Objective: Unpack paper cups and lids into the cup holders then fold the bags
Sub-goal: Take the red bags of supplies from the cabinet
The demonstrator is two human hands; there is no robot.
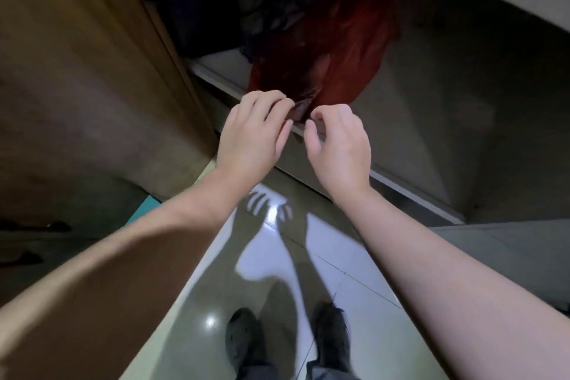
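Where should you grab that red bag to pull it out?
Probably by the bunched, twisted neck at its near end, where the left hand already pinches it. The red bag lies on the shelf with that end pointing at the person, so come from the front. The right hand, fingers curled but holding nothing, could take the neck beside it. The bag's body looks too wide and slack.

A crumpled, translucent red plastic bag (336, 49) is seen lying in a dim recess on a pale shelf, its bunched mouth drawn out over the shelf's front edge. The gathered end is pinched by the fingers of the left hand (256, 129). Contents cannot be made out; upper part lost in shadow.
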